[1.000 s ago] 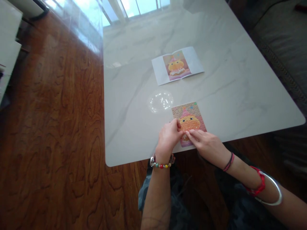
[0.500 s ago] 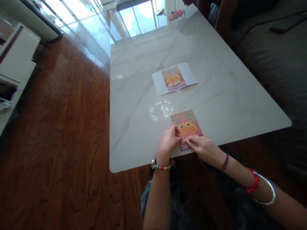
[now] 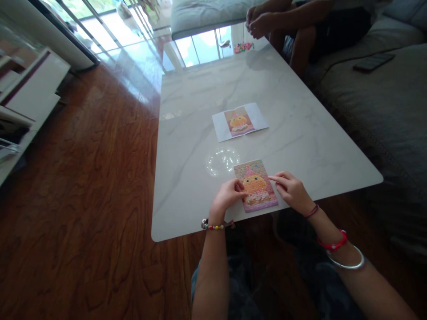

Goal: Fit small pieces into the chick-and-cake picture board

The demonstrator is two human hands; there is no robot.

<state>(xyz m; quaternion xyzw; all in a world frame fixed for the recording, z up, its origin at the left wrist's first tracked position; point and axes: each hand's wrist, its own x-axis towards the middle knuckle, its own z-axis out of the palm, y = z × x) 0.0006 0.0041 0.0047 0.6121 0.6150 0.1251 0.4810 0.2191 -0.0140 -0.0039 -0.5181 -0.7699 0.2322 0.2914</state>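
Note:
A small jigsaw puzzle (image 3: 255,186) with an orange figure in a pink hat lies flat near the front edge of the white marble table (image 3: 300,146). My left hand (image 3: 227,198) rests at its left edge, fingers curled and touching it. On the other side my right hand (image 3: 292,190) is at the right edge, fingertips on the puzzle's side. The whole picture shows between my hands. Farther back lies a printed sheet (image 3: 239,121) with the same picture.
A clear plastic bag (image 3: 223,160) lies just behind the puzzle. Another person's hands (image 3: 258,22) are at the table's far end beside small pink pieces (image 3: 243,46). A grey sofa (image 3: 383,102) with a phone (image 3: 373,62) runs along the right. Wooden floor lies left.
My hands have slid off the puzzle's lower part to its left and right edges, uncovering the whole picture. The head camera has tilted up, showing the far end of the table and another person.

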